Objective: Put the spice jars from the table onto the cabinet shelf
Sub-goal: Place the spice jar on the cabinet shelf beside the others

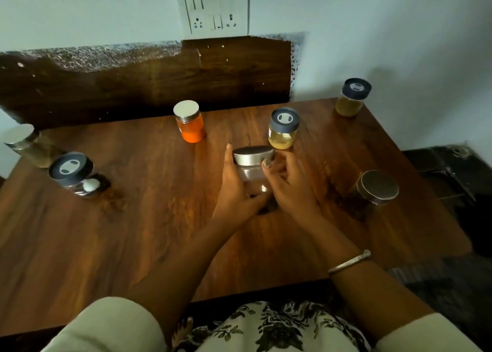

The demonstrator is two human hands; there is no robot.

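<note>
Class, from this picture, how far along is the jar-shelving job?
Done: nothing shown; no shelf is in view. In hand: left hand and right hand grip the middle jar. Left: all seven jars are on the table, among them the orange jar.

Seven spice jars are spread over the table (pixel 133 218). At frame centre is a silver-lidded clear jar (pixel 253 165), clasped between the left hand (pixel 234 189) and right hand (pixel 290 186), with a silver-lidded orange jar (pixel 190 122) and a dark-lidded yellow jar (pixel 283 129) above it. A dark-lidded tan jar (pixel 352 97) stands upper right, a metal-lidded dark jar (pixel 376 188) at right, and at left a grey-lidded jar (pixel 73 174) near a silver-lidded olive jar (pixel 25 145).
</note>
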